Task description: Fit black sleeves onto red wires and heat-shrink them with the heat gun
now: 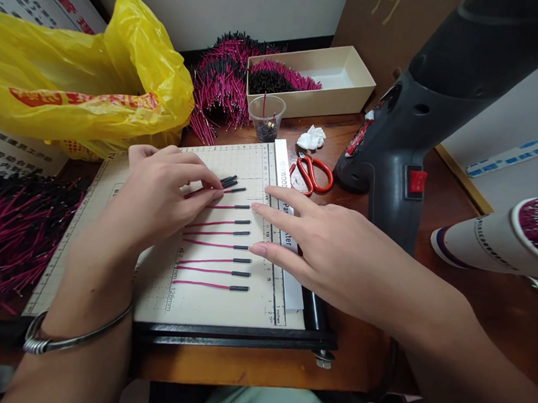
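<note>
My left hand (pixel 168 190) has its thumb and index finger pinched on thin red wires with black ends (pixel 229 180), over the upper part of a cream measuring board (pixel 155 301). Below it, several red wires with black sleeves (pixel 241 261) lie in spaced rows, sleeves toward the right. My right hand (pixel 312 234) is spread and holds nothing. Its fingertips reach past a white strip (pixel 294 290) at the board's right side, close to the sleeve ends of the middle rows.
A yellow bag (pixel 155 51) stands back left. Behind the board are a wire heap (pixel 219 78), a tan box (pixel 319 102) and a plastic cup (pixel 267 117). Red scissors (pixel 318 174), a dark heat gun (pixel 398 142) and a paper cup (pixel 483 240) are on the right.
</note>
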`<state>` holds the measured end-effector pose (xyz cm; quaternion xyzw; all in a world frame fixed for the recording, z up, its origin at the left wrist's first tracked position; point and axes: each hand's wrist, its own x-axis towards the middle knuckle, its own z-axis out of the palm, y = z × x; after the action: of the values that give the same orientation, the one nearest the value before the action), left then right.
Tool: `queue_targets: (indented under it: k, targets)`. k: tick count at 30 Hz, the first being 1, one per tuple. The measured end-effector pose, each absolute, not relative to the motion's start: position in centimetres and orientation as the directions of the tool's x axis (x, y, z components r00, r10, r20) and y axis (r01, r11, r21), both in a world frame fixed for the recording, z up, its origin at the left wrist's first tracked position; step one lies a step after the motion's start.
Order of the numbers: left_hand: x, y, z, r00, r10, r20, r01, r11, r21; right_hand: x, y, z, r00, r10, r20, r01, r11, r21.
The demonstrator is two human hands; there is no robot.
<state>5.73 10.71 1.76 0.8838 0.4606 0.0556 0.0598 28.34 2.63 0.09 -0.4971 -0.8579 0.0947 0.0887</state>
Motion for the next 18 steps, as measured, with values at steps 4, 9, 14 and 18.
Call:
queue_targets:
  k: [4,9,14,18]
  targets:
    - [5.6,11.0,1.7,0.571,0.819,0.063,0.809,-0.574,0.126,28.3,2.8,0.1,-0.477,0.878,0.032,0.845,0.468,-0.259]
    - [5.5,11.1,1.1,0.562,0.821,0.104,0.821,-0.569,0.056,28.3,3.2,0.0,-0.443,0.896,0.010,0.856,0.426,-0.292]
    - [5.7,11.2,0.8,0.586,0.800,0.125,0.782,-0.599,0.171,28.0,3.5,0.0,-0.408,0.912,-0.026,0.879,0.385,-0.281]
    - [6.2,11.3,0.7,0.599,0.795,0.095,0.760,-0.603,0.242,27.9,3.4,0.0,-0.419,0.908,-0.025,0.878,0.398,-0.264]
